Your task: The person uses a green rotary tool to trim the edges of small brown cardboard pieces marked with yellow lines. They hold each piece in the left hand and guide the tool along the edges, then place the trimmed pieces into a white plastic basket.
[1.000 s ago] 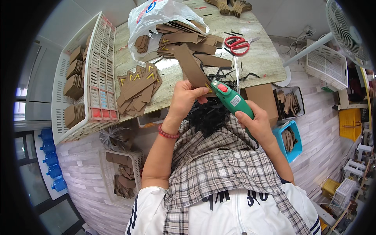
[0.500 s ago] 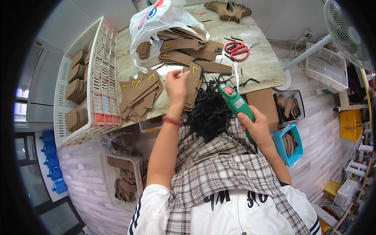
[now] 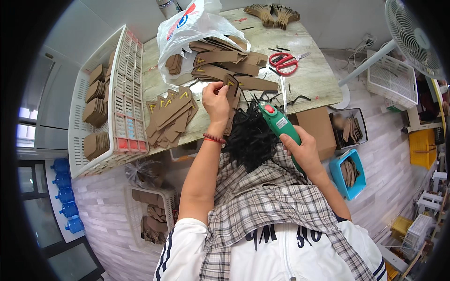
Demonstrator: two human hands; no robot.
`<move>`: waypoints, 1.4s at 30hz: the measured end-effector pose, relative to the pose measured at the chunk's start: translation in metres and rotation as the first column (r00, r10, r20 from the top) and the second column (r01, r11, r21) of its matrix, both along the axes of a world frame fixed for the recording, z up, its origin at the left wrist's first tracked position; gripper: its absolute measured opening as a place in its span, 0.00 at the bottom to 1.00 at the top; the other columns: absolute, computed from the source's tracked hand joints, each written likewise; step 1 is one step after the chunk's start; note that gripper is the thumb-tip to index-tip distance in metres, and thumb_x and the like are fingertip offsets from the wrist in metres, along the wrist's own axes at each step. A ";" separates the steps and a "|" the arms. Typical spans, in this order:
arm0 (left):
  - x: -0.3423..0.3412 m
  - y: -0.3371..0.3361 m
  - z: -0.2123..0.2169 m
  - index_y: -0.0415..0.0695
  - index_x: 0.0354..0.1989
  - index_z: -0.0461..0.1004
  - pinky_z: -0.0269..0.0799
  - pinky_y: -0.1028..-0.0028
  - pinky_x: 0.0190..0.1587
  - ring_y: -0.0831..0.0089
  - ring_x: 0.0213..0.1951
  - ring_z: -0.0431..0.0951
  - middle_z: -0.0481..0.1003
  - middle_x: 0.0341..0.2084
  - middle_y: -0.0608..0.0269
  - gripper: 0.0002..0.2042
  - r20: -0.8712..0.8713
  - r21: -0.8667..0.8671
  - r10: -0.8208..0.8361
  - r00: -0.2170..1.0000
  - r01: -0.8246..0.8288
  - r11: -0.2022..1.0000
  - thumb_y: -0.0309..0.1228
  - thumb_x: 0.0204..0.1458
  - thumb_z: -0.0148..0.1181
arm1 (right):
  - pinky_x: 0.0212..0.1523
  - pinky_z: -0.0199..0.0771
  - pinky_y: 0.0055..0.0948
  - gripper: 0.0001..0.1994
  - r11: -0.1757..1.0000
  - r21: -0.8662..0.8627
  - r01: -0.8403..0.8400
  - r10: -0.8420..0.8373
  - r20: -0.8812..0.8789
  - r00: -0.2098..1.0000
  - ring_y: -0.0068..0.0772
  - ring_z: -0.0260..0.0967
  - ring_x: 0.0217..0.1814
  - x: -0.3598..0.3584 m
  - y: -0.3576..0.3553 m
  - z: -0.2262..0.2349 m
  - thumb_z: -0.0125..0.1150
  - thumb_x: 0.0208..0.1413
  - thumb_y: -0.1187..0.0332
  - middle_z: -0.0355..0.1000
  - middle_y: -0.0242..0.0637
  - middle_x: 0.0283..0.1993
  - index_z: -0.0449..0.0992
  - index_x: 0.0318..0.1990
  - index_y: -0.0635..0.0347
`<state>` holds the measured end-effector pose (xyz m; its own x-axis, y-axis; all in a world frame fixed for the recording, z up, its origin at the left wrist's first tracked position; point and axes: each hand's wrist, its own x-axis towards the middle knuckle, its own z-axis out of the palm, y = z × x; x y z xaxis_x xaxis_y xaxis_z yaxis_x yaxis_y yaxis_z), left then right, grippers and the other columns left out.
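Note:
My left hand [image 3: 216, 103] is closed at the table's near edge, its fingertips pinching the edge of a flat brown strip [image 3: 233, 93] with a yellow chevron near its rounded end. In my right hand [image 3: 305, 152] is a green handheld electric cutter [image 3: 283, 126] with a red button; its tip points toward the strip, a short gap away. Between the hands, a heap of thin black trimmings [image 3: 248, 138] lies on my lap over a plaid apron [image 3: 272, 201]. More chevron strips [image 3: 171, 112] are piled left of my left hand, and another stack [image 3: 218, 58] lies behind it.
A white plastic bag [image 3: 183, 35] and red-handled scissors [image 3: 287, 64] lie on the table [image 3: 309, 89]. At the left stands a white crate [image 3: 129, 93] with stacked brown pieces. Right of the table are a blue bin [image 3: 335, 175], a cardboard box [image 3: 316, 131] and a fan [image 3: 412, 40].
My left fingers have moved slightly right and closed on the strip's edge. The cutter's tip has shifted a little left and up, nearer the strip. The whole view has shifted slightly.

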<state>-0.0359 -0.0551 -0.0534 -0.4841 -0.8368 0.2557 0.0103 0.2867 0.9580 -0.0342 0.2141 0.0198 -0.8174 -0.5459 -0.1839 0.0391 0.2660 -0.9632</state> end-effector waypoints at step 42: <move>0.035 0.057 0.054 0.36 0.37 0.74 0.71 0.82 0.32 0.79 0.28 0.76 0.78 0.30 0.62 0.05 -0.383 0.493 -0.216 0.898 0.396 0.775 0.20 0.52 0.61 | 0.22 0.64 0.17 0.18 0.998 -0.067 0.009 -0.012 -0.034 0.999 0.13 0.62 0.21 -0.002 0.002 0.017 0.65 0.55 0.59 0.68 0.27 0.24 0.74 0.44 0.65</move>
<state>-0.0008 0.0014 0.0004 -0.7177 -0.6958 -0.0274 0.3049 -0.3494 0.8860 -0.0362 0.2162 0.0368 -0.8284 -0.5475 -0.1186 0.0079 0.2003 -0.9797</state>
